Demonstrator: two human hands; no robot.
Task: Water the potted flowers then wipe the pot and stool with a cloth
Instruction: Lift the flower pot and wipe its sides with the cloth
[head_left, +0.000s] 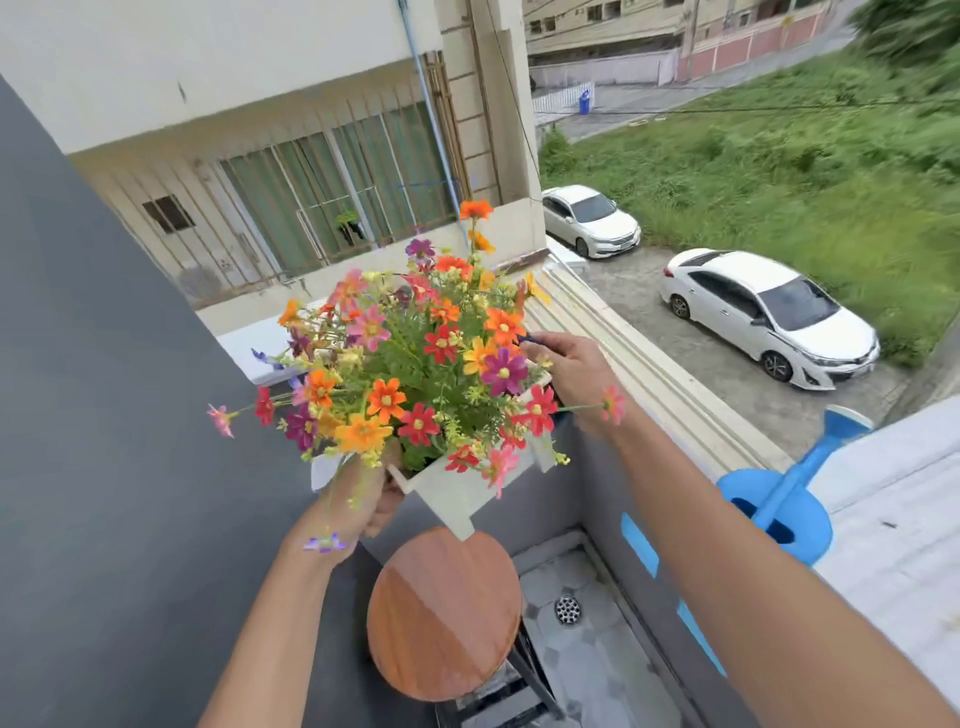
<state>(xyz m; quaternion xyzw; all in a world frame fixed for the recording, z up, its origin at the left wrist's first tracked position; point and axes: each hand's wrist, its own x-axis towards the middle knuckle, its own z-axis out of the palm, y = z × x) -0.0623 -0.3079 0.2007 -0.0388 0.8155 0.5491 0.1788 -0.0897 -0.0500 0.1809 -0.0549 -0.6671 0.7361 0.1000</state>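
A white square pot full of orange, red, pink and purple flowers hangs in the air above a round wooden stool. My left hand grips the pot's near left corner, partly hidden by stems. My right hand is at the pot's far right side, closed on a dark cloth of which only a small piece shows. The stool top is bare. A blue watering can sits on the ledge to the right.
A dark grey wall stands close on the left. A grey balcony parapet runs along the right. The tiled floor has a round drain. Beyond the parapet are parked white cars and grass far below.
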